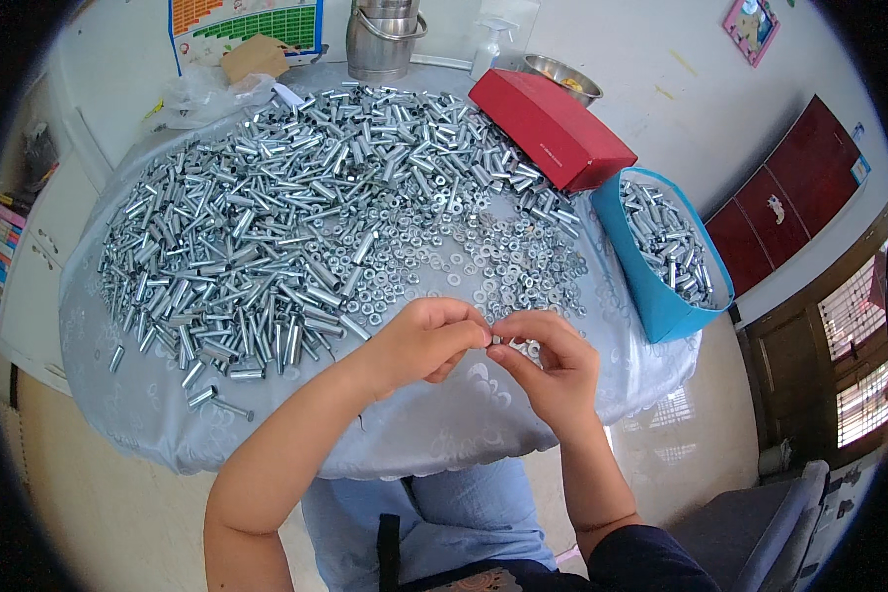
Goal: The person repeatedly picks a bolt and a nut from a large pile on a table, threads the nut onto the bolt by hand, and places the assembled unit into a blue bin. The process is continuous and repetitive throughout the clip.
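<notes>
Fingertips of both my hands meet over the near middle of the table. My right hand (555, 367) is closed in a pinch on a small silver metal piece (496, 339), which looks like a nut. Against it, my left hand (422, 345) is closed too, thumb and forefinger pressed together; what they hold is hidden. Just beyond the hands lie loose nuts and washers (454, 259), with a few also under the right hand. A large heap of silver metal sleeves and bolts (257, 217) covers the left and far parts of the table.
A blue fabric bin (661, 296) full of sleeve-and-bolt pieces stands at the right edge. Behind it are a red box (557, 128) and a steel bowl (572, 81). A metal pail (380, 44), a spray bottle (491, 47) and a plastic bag (202, 97) line the back.
</notes>
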A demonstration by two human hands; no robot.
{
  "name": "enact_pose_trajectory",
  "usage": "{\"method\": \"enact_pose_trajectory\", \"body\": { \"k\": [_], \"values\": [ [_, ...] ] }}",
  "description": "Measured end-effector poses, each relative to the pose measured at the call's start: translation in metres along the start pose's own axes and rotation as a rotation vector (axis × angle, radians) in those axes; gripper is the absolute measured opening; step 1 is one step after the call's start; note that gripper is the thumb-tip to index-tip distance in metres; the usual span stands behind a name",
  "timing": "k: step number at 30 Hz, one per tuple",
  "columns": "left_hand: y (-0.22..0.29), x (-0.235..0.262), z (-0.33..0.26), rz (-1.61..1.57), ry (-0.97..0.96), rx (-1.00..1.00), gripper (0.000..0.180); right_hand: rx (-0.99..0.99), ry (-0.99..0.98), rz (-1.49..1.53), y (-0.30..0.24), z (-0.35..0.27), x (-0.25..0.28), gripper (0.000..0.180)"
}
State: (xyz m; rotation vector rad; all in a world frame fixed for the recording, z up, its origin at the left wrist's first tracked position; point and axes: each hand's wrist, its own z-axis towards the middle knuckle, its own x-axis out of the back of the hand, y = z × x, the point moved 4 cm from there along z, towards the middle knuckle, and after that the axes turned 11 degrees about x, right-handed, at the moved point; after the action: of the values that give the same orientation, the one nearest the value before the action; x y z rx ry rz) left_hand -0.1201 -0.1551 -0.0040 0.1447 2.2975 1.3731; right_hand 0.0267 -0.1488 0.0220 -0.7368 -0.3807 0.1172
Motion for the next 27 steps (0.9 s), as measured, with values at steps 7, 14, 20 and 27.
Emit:
{"method": "enact_pose_trajectory", "body": {
  "k": [7,14,20,27],
  "values": [
    [-0.002,0.002,0.000,-0.018,-0.012,-0.007,0.013,0.013,-0.010,-0.031,-0.003,-0.005,-0.001,0.025],
    [-0.001,0.005,-0.001,-0.171,-0.053,-0.013,0.020,0.077,-0.045,-0.122,-0.011,0.000,-0.001,0.026],
    [-0.001,0.005,0.002,-0.039,0.119,-0.122,0.036,0.123,-0.083,-0.159,-0.016,0.003,-0.002,0.026],
    [0.005,0.004,0.000,0.151,0.308,-0.378,0.037,-0.002,-0.184,-0.165,-0.010,0.010,-0.001,0.012]
  ]
}}
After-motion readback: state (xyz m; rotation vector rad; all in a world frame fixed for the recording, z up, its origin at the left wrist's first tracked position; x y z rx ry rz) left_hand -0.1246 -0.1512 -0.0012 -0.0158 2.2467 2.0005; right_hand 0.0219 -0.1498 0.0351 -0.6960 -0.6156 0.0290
